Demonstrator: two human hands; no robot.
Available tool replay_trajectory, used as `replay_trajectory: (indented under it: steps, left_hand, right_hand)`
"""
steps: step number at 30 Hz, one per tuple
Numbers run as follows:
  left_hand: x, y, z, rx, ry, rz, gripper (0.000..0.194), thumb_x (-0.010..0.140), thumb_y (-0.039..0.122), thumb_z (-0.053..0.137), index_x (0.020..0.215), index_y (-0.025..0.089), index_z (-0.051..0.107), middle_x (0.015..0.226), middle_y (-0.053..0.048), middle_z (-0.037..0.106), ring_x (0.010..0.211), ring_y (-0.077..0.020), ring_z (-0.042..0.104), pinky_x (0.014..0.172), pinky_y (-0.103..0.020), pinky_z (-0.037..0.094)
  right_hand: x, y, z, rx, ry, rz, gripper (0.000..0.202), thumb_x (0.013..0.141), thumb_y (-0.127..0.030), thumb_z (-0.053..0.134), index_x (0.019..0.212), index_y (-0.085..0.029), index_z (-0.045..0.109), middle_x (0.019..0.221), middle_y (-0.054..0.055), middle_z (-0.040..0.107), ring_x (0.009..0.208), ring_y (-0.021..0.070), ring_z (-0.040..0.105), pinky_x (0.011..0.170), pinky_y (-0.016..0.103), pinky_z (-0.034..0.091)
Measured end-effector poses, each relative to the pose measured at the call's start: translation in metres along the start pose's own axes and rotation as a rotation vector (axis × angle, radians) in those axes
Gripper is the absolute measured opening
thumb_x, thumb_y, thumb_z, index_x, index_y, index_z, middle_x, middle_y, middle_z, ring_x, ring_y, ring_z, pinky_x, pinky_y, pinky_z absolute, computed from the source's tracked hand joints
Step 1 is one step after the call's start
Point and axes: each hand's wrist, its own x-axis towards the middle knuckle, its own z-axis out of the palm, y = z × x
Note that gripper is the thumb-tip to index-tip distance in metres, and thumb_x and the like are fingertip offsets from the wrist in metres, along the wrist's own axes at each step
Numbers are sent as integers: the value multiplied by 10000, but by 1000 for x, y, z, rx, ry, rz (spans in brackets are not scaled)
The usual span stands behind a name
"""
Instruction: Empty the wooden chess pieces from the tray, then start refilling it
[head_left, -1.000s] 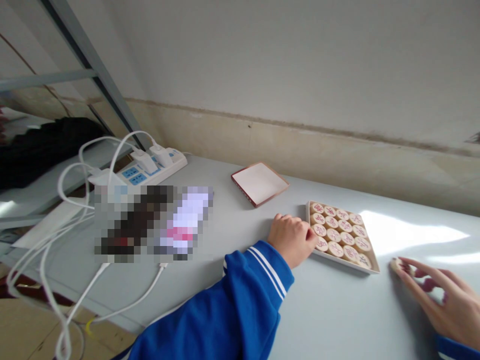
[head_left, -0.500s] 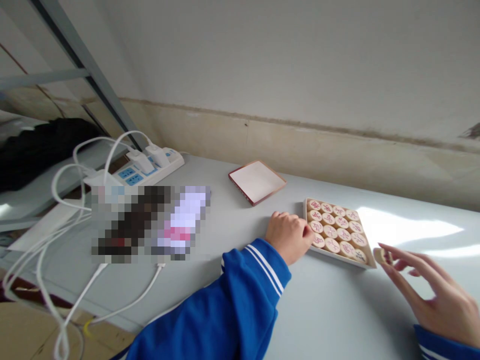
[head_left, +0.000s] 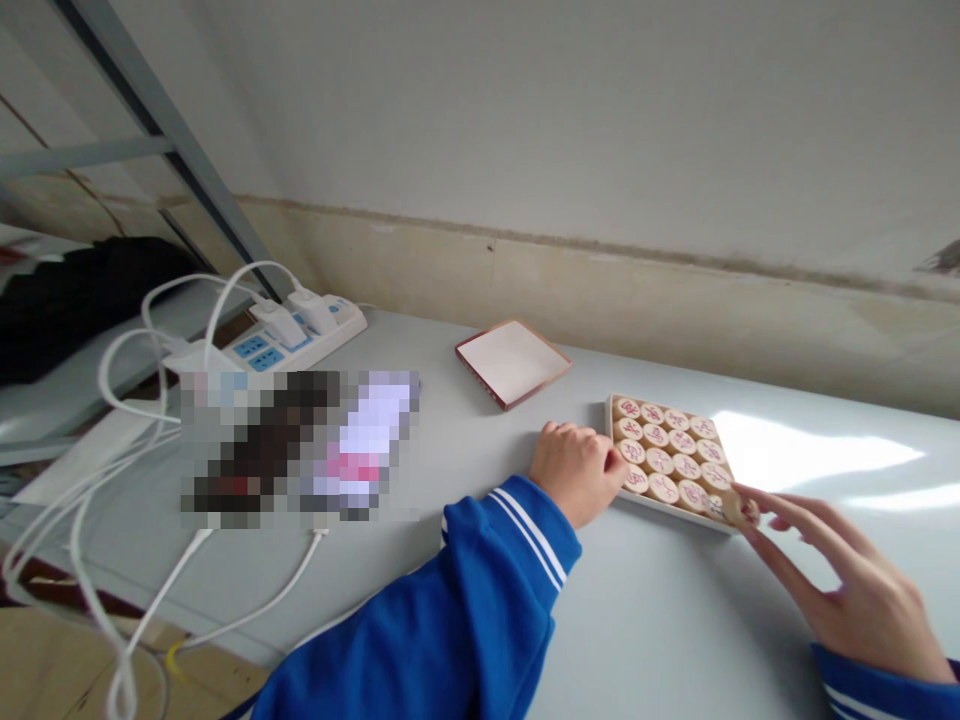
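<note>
My right hand [head_left: 855, 570] pinches a round wooden Chinese chess piece [head_left: 741, 508] between thumb and fingertips. The piece is tilted on edge at the near right corner of a shallow box [head_left: 675, 512]. Rows of pale chess pieces [head_left: 658, 460] fill this box; most bear red characters, and one in the near right corner has a dark one. At the box's left side, my left hand [head_left: 576, 472] lies with curled fingers, its thumb against the box wall. The fingertips of the left hand are hidden beneath it.
A box lid [head_left: 514, 364] lies inside up near the wall. To the left are a phone [head_left: 367, 440] and a dark item [head_left: 270, 440], both pixelated. A power strip [head_left: 300, 335] with white cables [head_left: 82, 500] stands on the grey table [head_left: 637, 620].
My right hand has moved left with the chess piece, from beside the box to over its near right corner. The left hand has stayed in place.
</note>
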Motion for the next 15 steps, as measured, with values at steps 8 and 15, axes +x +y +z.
replay_trajectory:
  steps: [8, 15]
  left_hand:
    - [0, -1, 0, 3, 0, 9, 234, 782, 246, 424, 672, 185, 622, 708, -26, 646, 702, -153, 559, 692, -300, 383]
    - [0, 0, 0, 4, 7, 8, 233, 780, 237, 422, 661, 180, 613, 709, -25, 647, 703, -157, 563, 684, -306, 379]
  right_hand:
    - [0, 14, 3, -145, 32, -214, 289, 794, -268, 473, 1055, -157, 530, 921, 95, 525, 771, 189, 528, 696, 317, 442]
    - [-3, 17, 4, -151, -10, -194, 330, 795, -298, 456, 1106, -194, 496, 946, 91, 523, 791, 204, 533, 689, 334, 441]
